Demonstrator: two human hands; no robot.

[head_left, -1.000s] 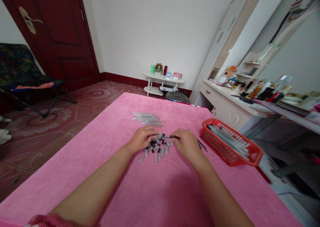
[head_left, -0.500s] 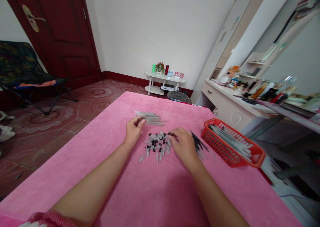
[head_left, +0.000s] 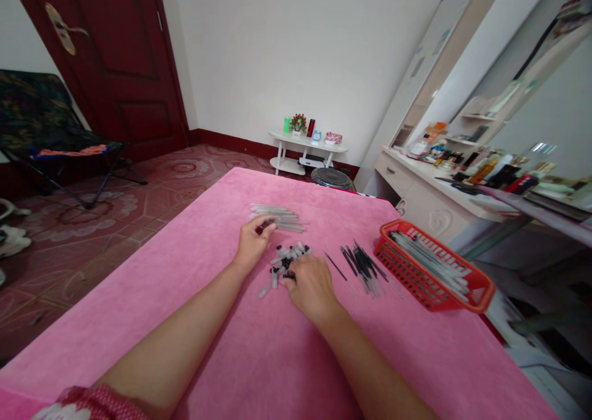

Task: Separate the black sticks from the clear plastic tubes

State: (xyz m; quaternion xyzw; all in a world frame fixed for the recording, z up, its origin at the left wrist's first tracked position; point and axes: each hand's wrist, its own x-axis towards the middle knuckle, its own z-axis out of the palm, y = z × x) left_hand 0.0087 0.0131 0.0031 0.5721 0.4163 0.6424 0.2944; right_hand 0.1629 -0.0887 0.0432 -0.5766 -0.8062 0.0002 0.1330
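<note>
My left hand (head_left: 253,244) is closed, with thumb and fingers drawn together beside a bundle of clear, pen-like tubes (head_left: 280,213). I cannot make out what is in its grip. On the pink cloth lies a pile of small clear and black caps (head_left: 279,261). My right hand (head_left: 312,284) covers the pile's right side, fingers curled down among the pieces; what they pinch is hidden. To its right are several thin dark sticks (head_left: 363,263), which look like pen refills. A single thin stick (head_left: 336,266) lies apart, nearer my right hand.
A red plastic basket (head_left: 402,269) full of long clear tubes (head_left: 430,259) stands at the right edge of the pink-covered table (head_left: 185,272). Beyond it is a white dresser (head_left: 416,189) with bottles. A folding chair (head_left: 55,136) stands at the far left.
My right hand has moved left, onto the pile of caps, uncovering the dark sticks and the single one beside them. The left hand stays by the tubes, only slightly shifted.
</note>
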